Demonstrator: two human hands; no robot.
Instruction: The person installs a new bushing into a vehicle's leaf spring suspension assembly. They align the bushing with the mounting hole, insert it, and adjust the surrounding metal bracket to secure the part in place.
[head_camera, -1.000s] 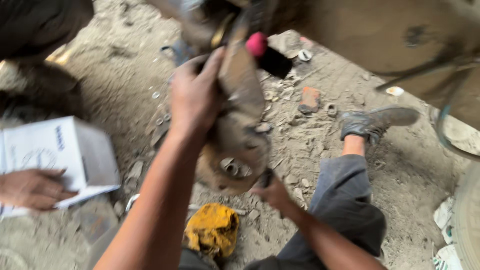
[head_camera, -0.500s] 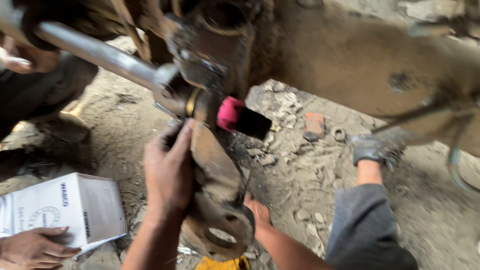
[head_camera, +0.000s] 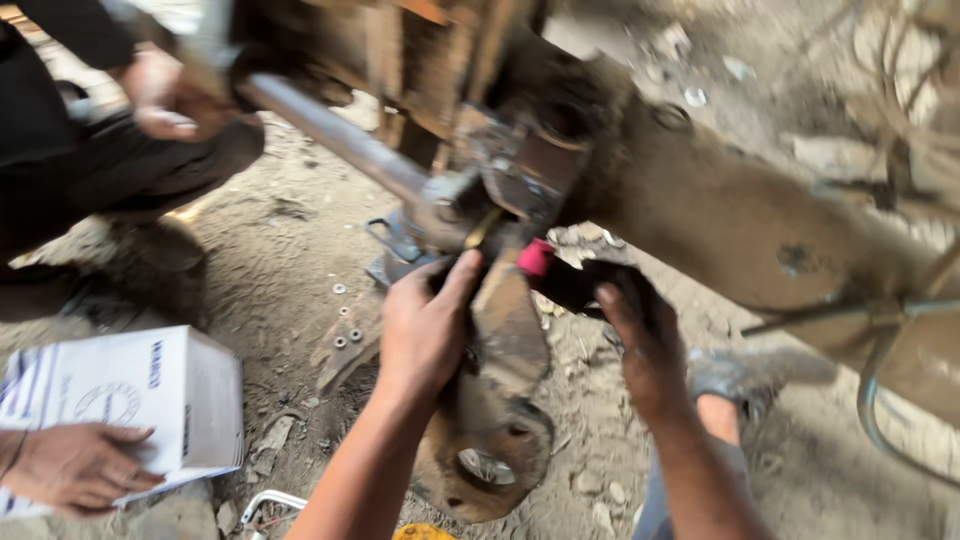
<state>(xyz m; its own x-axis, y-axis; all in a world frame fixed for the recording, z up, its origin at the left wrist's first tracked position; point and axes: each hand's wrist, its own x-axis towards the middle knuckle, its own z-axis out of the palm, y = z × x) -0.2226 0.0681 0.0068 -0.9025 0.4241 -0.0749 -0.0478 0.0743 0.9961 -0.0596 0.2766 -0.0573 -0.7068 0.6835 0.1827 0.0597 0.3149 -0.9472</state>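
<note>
Both my hands on the rusty bracket under the axle.

My left hand (head_camera: 425, 330) wraps the bracket (head_camera: 495, 400) near its top; my right hand (head_camera: 640, 335) closes on the black-handled tool (head_camera: 565, 280) beside it. A white box (head_camera: 140, 400) lies left.

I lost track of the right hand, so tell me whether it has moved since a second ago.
Yes. The right hand has come up from low beside the rusty bracket to the red-tipped black tool under the axle beam.
</note>
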